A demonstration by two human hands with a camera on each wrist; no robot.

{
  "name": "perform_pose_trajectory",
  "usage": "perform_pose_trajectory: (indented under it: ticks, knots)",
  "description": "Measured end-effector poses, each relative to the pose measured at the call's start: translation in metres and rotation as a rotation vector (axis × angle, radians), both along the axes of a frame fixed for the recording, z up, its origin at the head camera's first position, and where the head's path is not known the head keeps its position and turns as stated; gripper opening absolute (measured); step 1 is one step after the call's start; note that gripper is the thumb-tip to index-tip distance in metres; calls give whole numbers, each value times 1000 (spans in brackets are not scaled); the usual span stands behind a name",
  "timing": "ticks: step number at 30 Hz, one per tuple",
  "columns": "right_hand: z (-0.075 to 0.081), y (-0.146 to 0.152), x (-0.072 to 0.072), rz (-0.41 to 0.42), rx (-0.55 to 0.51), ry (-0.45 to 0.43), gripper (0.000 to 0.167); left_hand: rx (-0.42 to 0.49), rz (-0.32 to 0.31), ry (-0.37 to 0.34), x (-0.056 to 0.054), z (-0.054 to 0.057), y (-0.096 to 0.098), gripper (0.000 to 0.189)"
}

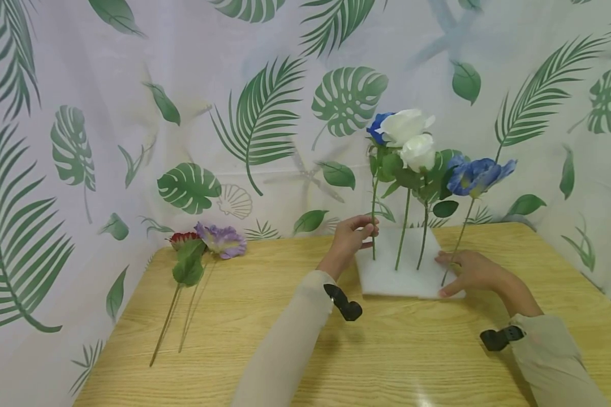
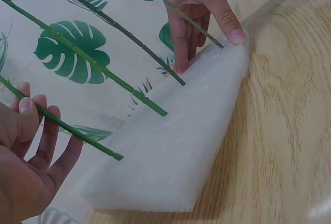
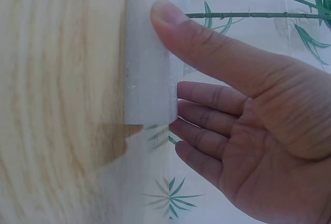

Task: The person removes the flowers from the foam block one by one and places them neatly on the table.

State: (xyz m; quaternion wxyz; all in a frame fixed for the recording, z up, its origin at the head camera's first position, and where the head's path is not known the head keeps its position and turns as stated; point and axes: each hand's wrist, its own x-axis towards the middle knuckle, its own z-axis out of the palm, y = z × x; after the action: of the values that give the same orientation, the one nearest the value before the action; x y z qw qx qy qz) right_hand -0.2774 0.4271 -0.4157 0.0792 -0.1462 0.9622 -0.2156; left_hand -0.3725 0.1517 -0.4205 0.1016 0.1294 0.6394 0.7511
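A white foam block (image 1: 393,284) lies on the table with several artificial flowers standing in it. My left hand (image 1: 350,240) pinches the green stem (image 2: 95,143) of the leftmost flower, a blue rose (image 1: 377,130), low down near the foam. Two white roses (image 1: 406,126) stand in the middle, their heads overlapping the blue one. On the right a blue open-petalled flower (image 1: 476,176) leans outward. Its stem passes by my right hand (image 1: 481,274), which holds the block's right end. The right thumb (image 3: 173,17) presses near the front edge, while the fingers lie along the far side.
At the table's left lie a red flower (image 1: 183,240) and a purple flower (image 1: 224,242), stems toward the near edge. A leaf-patterned curtain (image 1: 275,186) hangs behind the wooden table (image 1: 224,362). Black wrist cameras (image 1: 343,302) sit on both sleeves.
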Motion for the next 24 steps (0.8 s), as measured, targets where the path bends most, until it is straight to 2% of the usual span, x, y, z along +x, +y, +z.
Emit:
perform_pose_trajectory:
  ticks: [14,19,24]
  knots:
    - [1,-1,-1,9,14,-3,90,33,38,32,4,1,-5,18]
    - [0,-1,-1,4,5,-8,90,57,34,27,4,0,-6,18]
    - [-2,0,-3,4,3,-10,89,35,14,33,4,0,-6,18]
